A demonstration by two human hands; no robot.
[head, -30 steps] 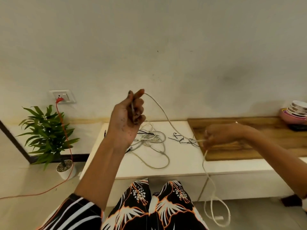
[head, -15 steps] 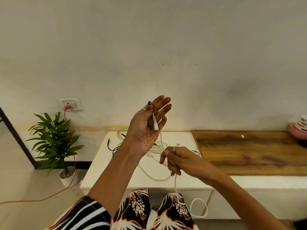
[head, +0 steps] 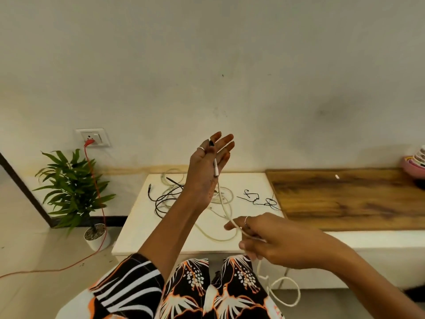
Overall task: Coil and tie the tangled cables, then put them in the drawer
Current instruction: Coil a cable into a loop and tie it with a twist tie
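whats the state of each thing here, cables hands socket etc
white cable: one end held raised, the rest hanging slack, not yet coiled
left hand: raised, thumb pressing the cable's plug end against the fingers
right hand: pinching the cable lower down
cable pile: tangled on the table
wall socket: red cord plugged in

Ahead of me I see a plain off-white wall [head: 230, 65] with faint smudges. A low white table [head: 161, 238] stands against it, and a wooden board [head: 345, 199] covers its right part. At left a wall socket [head: 93, 137] takes a red cord [head: 101, 203] that trails over the pale floor [head: 34, 261], past a potted plant [head: 73, 192]. Stacked bowls [head: 416, 162] sit far right.
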